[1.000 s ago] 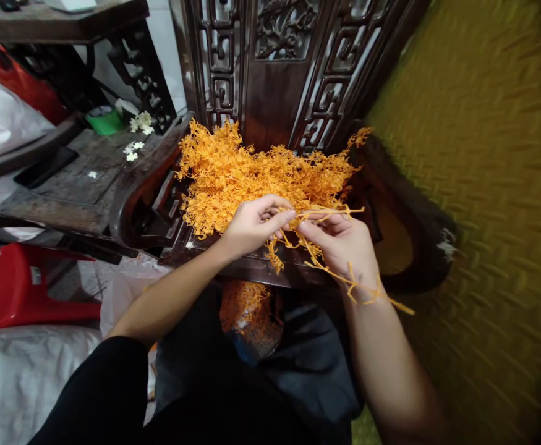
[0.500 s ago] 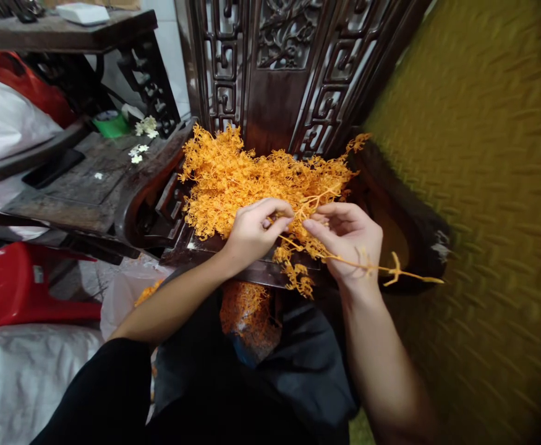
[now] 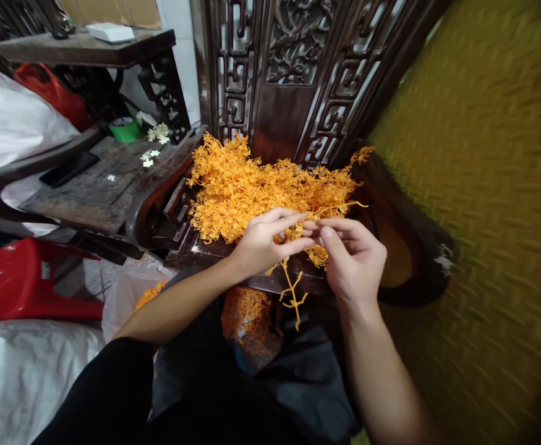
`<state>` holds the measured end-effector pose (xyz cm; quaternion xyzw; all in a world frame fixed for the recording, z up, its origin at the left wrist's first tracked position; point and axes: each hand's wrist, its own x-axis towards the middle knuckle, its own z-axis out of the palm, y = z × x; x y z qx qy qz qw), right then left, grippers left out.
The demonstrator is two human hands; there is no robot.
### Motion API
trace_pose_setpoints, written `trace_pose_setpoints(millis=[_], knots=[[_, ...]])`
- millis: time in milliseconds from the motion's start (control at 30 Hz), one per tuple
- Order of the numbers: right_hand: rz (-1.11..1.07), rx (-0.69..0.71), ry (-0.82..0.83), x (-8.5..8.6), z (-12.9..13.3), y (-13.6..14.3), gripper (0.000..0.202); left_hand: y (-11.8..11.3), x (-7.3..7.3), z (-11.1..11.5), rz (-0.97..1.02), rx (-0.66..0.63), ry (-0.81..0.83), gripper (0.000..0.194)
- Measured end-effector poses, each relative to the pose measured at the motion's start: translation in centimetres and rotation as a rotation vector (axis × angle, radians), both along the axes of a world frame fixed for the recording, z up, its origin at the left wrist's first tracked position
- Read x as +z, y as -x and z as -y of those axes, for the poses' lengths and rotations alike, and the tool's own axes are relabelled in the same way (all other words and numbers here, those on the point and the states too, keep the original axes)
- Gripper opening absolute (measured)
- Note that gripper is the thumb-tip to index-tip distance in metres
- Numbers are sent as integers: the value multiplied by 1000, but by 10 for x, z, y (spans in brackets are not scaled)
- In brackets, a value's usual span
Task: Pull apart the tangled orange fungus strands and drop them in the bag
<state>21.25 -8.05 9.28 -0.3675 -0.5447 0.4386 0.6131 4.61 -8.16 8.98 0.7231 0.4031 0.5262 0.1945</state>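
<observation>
1. Orange sprig (image 3: pixel 293 290), the loose one: at the fingertips, above the front edge of the chair seat (image 3: pixel 209 250). A branched length hangs below the left hand (image 3: pixel 263 244) and drops past the front edge; whether it joins the thin stem (image 3: pixel 351 204) above the fingers cannot be told, as the join is hidden.
2. Right grip: thumb and forefinger of the right hand (image 3: pixel 356 256) pinched together, apparently on the sprig; exact contact covered.
3. Left grip: thumb and forefinger parted, orange showing between them; cannot tell whether the other fingers hold anything. Fingertips of both hands meet or nearly so.
4. Key relation: thin stem's long axis runs rightward from the fingertips, rising slightly toward the seat's right edge, so its free end lies on the right hand's side. Hanging branch runs roughly downward, nearer the left hand.
5. Orange pile (image 3: pixel 237 191): just beyond both hands, heaped from the seat's middle to its back edge; one spray reaches the back right corner.
6. Left of the seat: green tape roll (image 3: pixel 125 130) on a neighbouring chair (image 3: pixel 107 201).
</observation>
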Motion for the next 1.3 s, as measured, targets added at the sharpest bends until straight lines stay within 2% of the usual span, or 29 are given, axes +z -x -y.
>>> trace_pose_setpoints(millis=[100, 200, 267, 433, 600, 767, 900, 1000, 1067, 1133, 1200, 1300], knots=[[-25, -24, 61, -2, -4, 2, 23, 1, -3, -1, 54, -2, 4, 27], [-99, 61, 202, -6, -11, 5, 36, 1, -2, 0, 97, -54, 60, 22], [-97, 111, 243, -10, -14, 6, 34, 1, 1, 1, 114, -59, 86, 17], [-27, 9, 96, -14, -14, 6, 14, 0, 5, 4, 150, 45, 103, 9], [63, -102, -20, -10, -13, 8, 12, -5, 6, 8, 190, 38, -25, 8], [33, -155, -42, -5, -13, 19, 14, -7, 9, 12, 202, 72, -93, 11], [18, -180, -65, -5, -9, 28, 14, -6, 8, 11, 105, 110, -304, 12], [34, -207, -60, -6, -16, 28, 16, -6, 10, 17, 26, 151, -377, 16], [-26, -243, -20, -7, -28, 21, 22, -7, 16, 28, -17, 94, -399, 18], [-169, -303, 12, -7, -40, 12, 30, -10, 24, 40, -34, -28, -418, 19], [-277, -347, -8, -7, -46, 4, 33, -11, 30, 46, 28, -118, -362, 17], [-208, -251, -32, -6, -40, 2, 24, -5, 33, 37, 342, -114, -91, 4]])
